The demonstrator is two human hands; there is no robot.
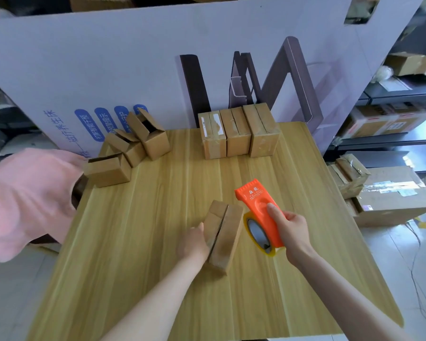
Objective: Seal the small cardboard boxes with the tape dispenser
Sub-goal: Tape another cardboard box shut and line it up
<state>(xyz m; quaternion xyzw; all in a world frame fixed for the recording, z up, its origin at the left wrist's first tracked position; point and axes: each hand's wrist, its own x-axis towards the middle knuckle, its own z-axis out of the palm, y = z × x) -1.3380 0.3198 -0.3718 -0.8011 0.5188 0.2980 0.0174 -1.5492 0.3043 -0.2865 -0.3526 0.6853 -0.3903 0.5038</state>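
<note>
- Wooden bench (138, 242) backed by a big printed cardboard sheet (108, 57); shelving stands off to the right.
- Near the front edge, mid-bench, lies a small cardboard box (223, 236), flaps closed (seam untaped, as far as I can see).
- Left hand (193, 244) presses flat against the box's left side, fingers together.
- Right hand (292, 230) is wrapped around the orange tape dispenser (261, 210), just beside the box's right side.
- Back edge: three taped boxes (237, 134) in a row.
- Back-left corner: open boxes (130, 146) clustered together.
</note>
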